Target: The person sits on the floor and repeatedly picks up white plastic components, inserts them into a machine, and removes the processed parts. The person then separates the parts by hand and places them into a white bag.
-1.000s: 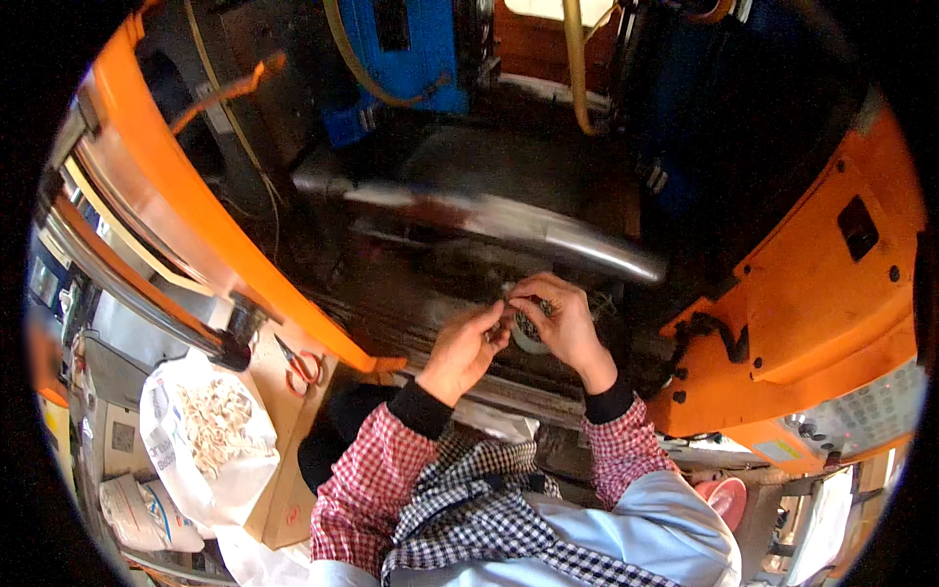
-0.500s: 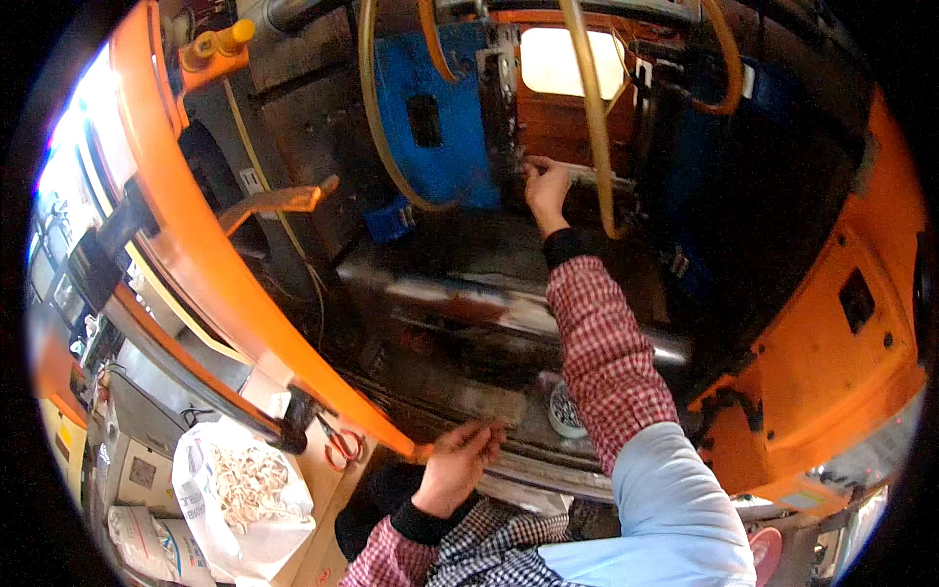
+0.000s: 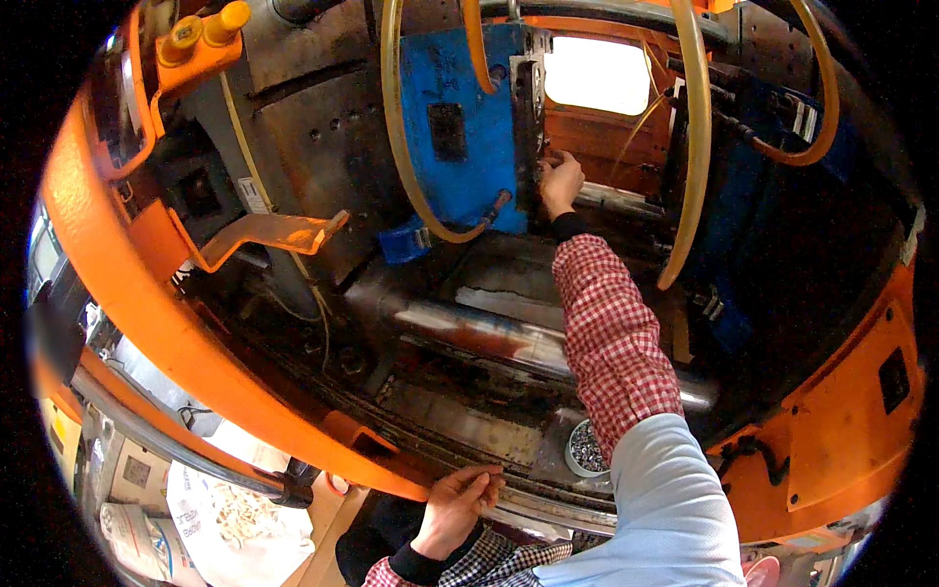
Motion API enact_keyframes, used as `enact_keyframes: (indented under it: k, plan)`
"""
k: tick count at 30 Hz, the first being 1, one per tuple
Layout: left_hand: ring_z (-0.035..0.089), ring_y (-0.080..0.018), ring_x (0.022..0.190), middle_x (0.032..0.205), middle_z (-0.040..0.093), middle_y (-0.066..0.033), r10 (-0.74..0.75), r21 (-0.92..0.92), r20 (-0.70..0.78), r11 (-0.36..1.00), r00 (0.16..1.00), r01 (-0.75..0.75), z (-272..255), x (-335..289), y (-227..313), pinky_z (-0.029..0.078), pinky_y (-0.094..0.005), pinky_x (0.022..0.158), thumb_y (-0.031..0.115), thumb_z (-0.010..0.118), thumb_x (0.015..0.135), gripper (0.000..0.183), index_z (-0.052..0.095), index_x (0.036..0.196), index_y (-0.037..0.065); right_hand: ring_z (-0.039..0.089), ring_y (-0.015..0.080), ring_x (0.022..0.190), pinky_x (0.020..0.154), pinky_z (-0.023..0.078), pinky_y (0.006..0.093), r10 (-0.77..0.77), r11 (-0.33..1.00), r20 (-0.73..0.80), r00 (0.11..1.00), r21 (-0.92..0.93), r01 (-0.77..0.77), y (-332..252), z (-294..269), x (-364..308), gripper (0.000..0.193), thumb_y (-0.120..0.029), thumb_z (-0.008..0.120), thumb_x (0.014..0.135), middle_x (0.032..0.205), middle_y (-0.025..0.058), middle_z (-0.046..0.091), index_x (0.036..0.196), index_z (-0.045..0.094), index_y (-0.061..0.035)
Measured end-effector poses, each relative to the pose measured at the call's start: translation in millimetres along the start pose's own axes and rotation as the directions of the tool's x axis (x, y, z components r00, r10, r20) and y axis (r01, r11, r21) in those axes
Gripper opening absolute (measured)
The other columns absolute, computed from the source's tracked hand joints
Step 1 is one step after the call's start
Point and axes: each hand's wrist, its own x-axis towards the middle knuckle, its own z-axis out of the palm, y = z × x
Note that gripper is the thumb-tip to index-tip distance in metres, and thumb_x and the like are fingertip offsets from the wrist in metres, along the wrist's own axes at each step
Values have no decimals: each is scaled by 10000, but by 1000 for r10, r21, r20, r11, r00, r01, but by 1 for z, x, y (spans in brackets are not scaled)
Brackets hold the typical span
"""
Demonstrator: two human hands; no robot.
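My right arm, in a red-checked sleeve cover, reaches deep into a machine. At its end my right hand (image 3: pixel 560 184) has its fingers curled together against the dark inner face (image 3: pixel 533 122) of a blue mould block (image 3: pixel 460 117). Whatever those fingertips hold is too small to make out. Low in front, my left hand (image 3: pixel 455 509) is closed in a pinch beside the machine's front ledge (image 3: pixel 528 499); I cannot see what, if anything, sits between thumb and fingers. A white tub (image 3: pixel 585 455) of small metal parts stands on the ledge, next to my right sleeve.
Clear hoses (image 3: pixel 693 147) loop down around my right arm. Thick steel bars (image 3: pixel 479 328) cross the machine below it. An orange frame (image 3: pixel 196 342) curves along the left, with an orange bracket (image 3: pixel 274 235) jutting inward. A white bag (image 3: pixel 240 519) of pale pieces lies lower left.
The view has shifted, so the machine appears larger and slightly to the right. My right hand stays at the mould's inner face. My left hand stays pinched near the front ledge.
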Motion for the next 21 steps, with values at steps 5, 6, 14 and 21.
enact_keyframes:
  k: [5, 6, 14, 21]
  plan:
    - [529, -143, 754, 935, 605, -122, 48, -16, 3, 999, 999, -48, -5, -1, -2, 435, -252, 702, 62, 461, 939, 267, 519, 1149, -94, 636, 280, 883, 777, 497, 378, 38, 998, 74, 997, -49, -34, -22, -5, -13, 332, -31, 618, 769, 925, 143, 676, 1093, 600, 36]
    - [533, -148, 765, 943, 603, -123, 72, -27, 2, 997, 997, -72, -6, -2, -4, 439, -259, 720, 56, 460, 938, 268, 517, 1151, -95, 630, 284, 902, 778, 496, 380, 57, 996, 109, 992, -71, -49, -28, -4, -17, 349, -21, 604, 767, 960, 149, 668, 1111, 590, 38]
    - [582, -194, 894, 1010, 594, -145, 164, -24, 46, 986, 985, -164, 15, 6, 1, 484, -292, 812, 53, 445, 939, 248, 513, 1128, -91, 562, 253, 1039, 808, 447, 293, 176, 717, 406, 897, 572, -399, 54, -2, 39, 601, -1, 481, 803, 1253, 153, 525, 1361, 274, 80]
    - [558, -135, 744, 909, 613, -100, 263, -87, -96, 958, 960, -272, 24, 10, 32, 449, -242, 648, 184, 510, 939, 212, 549, 996, -17, 613, 169, 744, 679, 485, 298, -382, 899, 626, 680, 424, 115, -93, -131, -110, 147, -48, 615, 767, 823, 114, 658, 895, 653, 14]
